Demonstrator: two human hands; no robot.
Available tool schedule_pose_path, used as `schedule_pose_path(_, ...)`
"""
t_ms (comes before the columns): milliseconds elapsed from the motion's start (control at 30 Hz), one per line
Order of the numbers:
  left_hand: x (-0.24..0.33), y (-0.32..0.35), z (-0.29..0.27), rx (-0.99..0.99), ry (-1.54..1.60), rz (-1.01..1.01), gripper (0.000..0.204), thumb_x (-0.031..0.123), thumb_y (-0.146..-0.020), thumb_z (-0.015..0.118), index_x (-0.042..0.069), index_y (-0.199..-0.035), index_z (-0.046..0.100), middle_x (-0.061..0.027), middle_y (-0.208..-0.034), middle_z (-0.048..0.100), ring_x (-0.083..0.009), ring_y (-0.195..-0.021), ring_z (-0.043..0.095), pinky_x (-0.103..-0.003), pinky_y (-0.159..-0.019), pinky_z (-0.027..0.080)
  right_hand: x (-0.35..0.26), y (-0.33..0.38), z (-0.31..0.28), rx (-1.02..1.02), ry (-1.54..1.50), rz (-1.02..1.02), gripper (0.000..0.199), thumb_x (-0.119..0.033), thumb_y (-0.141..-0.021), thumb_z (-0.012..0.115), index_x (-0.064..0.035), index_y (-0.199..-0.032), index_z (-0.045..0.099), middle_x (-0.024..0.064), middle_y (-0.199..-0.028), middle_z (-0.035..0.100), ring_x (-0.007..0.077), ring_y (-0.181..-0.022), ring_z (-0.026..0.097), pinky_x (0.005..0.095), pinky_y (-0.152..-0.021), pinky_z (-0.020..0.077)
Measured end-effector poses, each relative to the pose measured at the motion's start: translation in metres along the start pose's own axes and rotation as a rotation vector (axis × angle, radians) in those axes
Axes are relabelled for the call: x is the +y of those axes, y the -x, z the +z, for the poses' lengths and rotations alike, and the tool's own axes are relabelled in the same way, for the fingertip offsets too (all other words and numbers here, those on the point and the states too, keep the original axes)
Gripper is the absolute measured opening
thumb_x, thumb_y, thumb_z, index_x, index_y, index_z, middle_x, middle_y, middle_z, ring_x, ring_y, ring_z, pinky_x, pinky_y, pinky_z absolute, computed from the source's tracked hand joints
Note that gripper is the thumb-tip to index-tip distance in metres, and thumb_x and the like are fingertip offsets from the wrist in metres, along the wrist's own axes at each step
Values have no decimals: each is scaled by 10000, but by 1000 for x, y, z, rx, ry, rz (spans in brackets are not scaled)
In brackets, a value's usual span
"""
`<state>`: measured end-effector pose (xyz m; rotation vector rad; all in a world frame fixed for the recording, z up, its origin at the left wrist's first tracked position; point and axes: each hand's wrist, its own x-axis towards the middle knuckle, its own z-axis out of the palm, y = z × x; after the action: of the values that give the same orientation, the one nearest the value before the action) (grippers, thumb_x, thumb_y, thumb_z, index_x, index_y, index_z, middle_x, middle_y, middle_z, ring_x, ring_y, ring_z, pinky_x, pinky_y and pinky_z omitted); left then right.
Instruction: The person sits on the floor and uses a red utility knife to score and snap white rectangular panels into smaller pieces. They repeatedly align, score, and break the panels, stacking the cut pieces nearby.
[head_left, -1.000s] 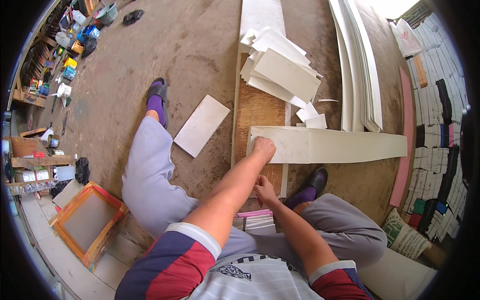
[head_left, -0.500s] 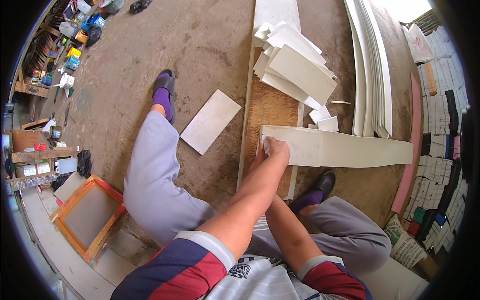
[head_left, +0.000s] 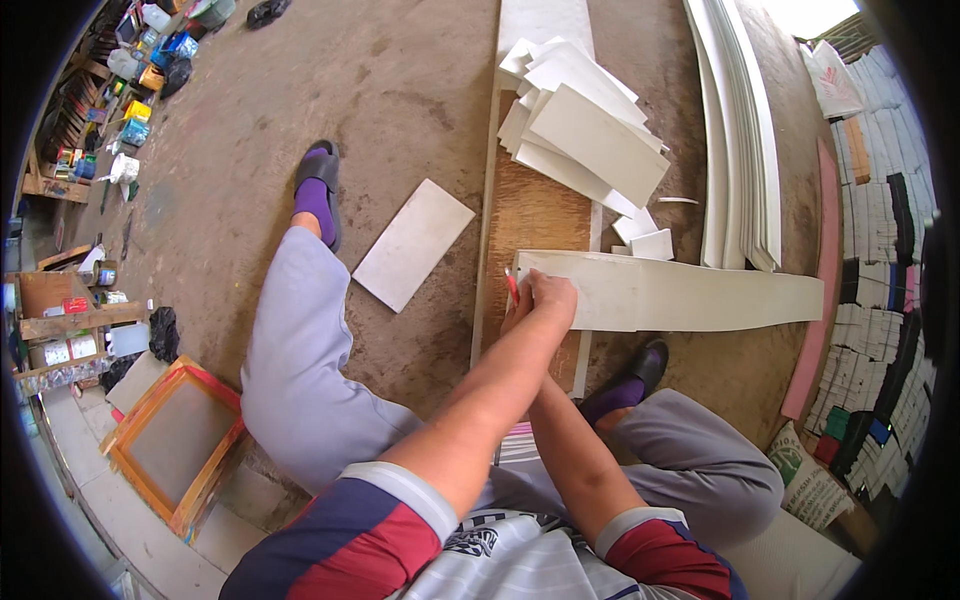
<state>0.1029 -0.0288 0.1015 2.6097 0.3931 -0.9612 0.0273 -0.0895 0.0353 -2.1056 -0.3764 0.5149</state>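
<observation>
My left hand point(head_left: 552, 296) lies over the left end of a short white board point(head_left: 605, 285), its fingers bent and gripping near the corner. This board rests on a longer white strip point(head_left: 730, 298) that reaches to the right. My forearms cross, the left over the right. Partly hidden beneath the left wrist, my right hand point(head_left: 514, 318) is closed around a slim red tool point(head_left: 512, 286), perhaps a pen or pencil, upright beside the board's left edge. Below the boards is a worn brown plank point(head_left: 545, 215) with pale edges.
Cut white panels point(head_left: 600, 145) are piled on the plank's far part. A loose panel point(head_left: 414, 245) lies on the floor at left. Long white strips point(head_left: 740, 130) are stacked at right, near a pink strip point(head_left: 812, 280). A wooden frame point(head_left: 180, 440) and paint containers point(head_left: 135, 130) stand at left.
The red tool now shows upright at the board's left edge, where it was not visible before. My left hand stays over the board's end. The whole view has shifted slightly.
</observation>
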Motion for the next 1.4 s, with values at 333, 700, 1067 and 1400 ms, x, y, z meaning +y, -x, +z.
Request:
schedule_pose_path(333,-55,-24,11,183,391,-19,363,311,-877,754,29,-1105,761,-227,-1131,730,-383,-1085,706,-480,-924,568,45,23,-82,4,542,-25,309,-253,-949,637,-92,-1208,593,153,-1042,656,388,-992,640,500,-836,524)
schedule_pose_path(700,-30,31,65,913,783,-261,511,180,-793,841,27,-1242,649,-182,-1205,617,-375,-1217,565,-450,-1001,482,67,-47,-176,441,490,206,548,-384,-879,774,-125,-1329,598,158,-1188,556,399,-1045,643,496,-864,543)
schedule_pose_path(1067,-29,27,78,784,762,-459,593,236,-808,834,34,-1327,631,-177,-1185,618,-373,-1117,623,-453,-931,527,70,-54,-183,344,467,320,596,-420,-858,797,-143,-1356,622,122,-1230,559,357,-1070,652,468,-890,533)
schedule_pose_path(1400,-33,18,81,780,751,-505,706,241,-778,871,42,-1373,547,-206,-1244,604,-397,-1185,595,-466,-995,500,81,-60,-184,379,443,368,684,-483,-821,813,-207,-1413,610,157,-1227,561,375,-1115,625,464,-940,512)
